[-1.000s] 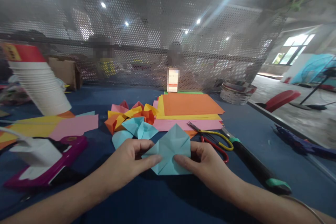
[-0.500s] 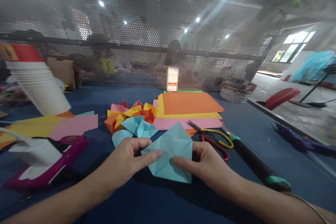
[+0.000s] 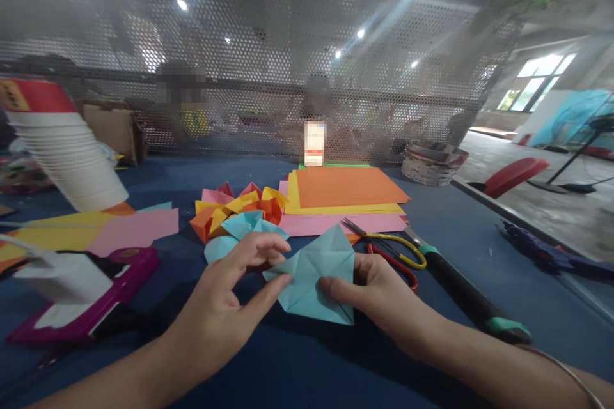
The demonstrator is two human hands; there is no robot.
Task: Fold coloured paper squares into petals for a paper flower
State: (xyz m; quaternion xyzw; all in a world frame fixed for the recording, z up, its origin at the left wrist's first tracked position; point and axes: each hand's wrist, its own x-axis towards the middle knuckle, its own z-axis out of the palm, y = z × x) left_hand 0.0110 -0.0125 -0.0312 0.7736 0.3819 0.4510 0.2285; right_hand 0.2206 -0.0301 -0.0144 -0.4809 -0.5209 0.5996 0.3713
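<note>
A light blue folded paper [image 3: 319, 278] with creases is held up over the dark blue table. My right hand [image 3: 377, 284] grips its right side, thumb on the front face and fingers behind. At the left corner, my left hand [image 3: 240, 287] has its thumb and fingers around the paper's tip, the thumb touching the edge and the fingers raised above it. Just behind lie folded paper pieces [image 3: 240, 204] in orange, yellow, pink and blue. Scissors [image 3: 393, 249] with yellow and red handles rest beyond my right hand.
Stacked coloured sheets [image 3: 350, 186] lie behind the scissors. A black and green tool [image 3: 465, 287] and a dark blue glue gun [image 3: 547, 252] are at right. At left stand paper cups [image 3: 67, 147] and a purple power strip [image 3: 139, 275] with a white plug. A basket [image 3: 432, 163] sits farther back.
My left hand has loosened at the paper's left corner, its fingers lifting from behind to above the edge. The paper has shifted slightly right and tilted, still in my right hand.
</note>
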